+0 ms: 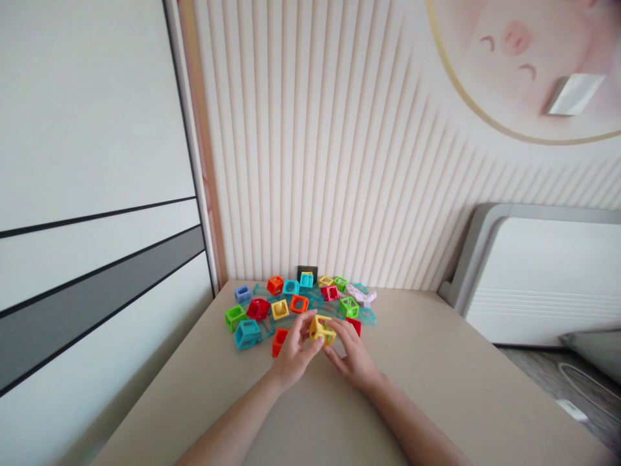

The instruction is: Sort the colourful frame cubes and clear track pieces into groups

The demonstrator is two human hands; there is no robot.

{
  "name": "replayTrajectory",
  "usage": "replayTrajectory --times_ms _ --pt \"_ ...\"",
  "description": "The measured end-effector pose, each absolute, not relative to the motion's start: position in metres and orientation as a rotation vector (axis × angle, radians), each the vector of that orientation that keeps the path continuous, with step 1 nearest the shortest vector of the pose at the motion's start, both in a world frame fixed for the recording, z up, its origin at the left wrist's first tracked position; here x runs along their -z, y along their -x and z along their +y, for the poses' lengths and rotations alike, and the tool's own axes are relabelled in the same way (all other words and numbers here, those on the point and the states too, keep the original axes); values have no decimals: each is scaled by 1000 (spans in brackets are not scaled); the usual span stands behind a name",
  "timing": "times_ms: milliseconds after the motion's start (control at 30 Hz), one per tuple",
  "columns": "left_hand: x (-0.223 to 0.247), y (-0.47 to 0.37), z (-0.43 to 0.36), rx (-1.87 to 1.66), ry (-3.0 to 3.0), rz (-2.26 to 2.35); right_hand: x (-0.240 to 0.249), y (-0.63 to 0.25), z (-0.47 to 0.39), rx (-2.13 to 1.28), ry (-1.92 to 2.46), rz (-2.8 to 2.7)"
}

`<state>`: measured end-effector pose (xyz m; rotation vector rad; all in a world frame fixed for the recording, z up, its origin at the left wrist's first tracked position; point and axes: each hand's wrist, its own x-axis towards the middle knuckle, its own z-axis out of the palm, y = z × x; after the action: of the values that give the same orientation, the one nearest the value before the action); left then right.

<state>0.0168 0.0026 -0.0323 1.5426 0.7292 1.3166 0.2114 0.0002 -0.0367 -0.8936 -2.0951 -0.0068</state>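
Between my two hands, just above the table, is a yellow open-sided toy block [322, 330]. My left hand [294, 349] grips its left side with thumb and fingers. From the right, my right hand [352, 355] has its fingers closed on the same block. Partly behind my left hand lies an orange-red block [279, 342]. A red block [354, 325] shows beyond my right fingers. To the left are a cyan block [247, 334], a green block [235, 317] and a dark red block [259, 309].
Farther back are clear teal track pieces [291, 319], several more coloured blocks, a pale lilac piece [359, 296] and a small black item [307, 272] at the ribbed wall [310, 142]. A white cabinet [97, 116] stands left of the table [427, 375]; a grey-edged headboard [557, 272] is at right.
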Motion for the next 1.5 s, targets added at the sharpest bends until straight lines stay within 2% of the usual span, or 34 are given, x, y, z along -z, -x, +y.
replayTrajectory --times_ms 200,367,500,633,767,967,1500 --pt "22 5 8 -1199 -2480 838 47 -213 6 57 910 -2011" --pt "17 24 20 -1074 -2738 1088 42 -215 5 57 960 -1933" --pt "27 30 30 -1029 -2742 1326 40 -217 8 6 995 -1885" --pt "33 27 38 -1060 -2698 1353 43 -218 10 -20 991 -1907" --pt "27 28 43 -1244 -2635 1419 42 -216 7 -16 970 -1961" --pt "23 51 55 -1489 -2416 1795 37 -212 3 -16 933 -2032" --pt "33 59 62 -1110 -2528 1995 35 -212 3 -51 954 -2068"
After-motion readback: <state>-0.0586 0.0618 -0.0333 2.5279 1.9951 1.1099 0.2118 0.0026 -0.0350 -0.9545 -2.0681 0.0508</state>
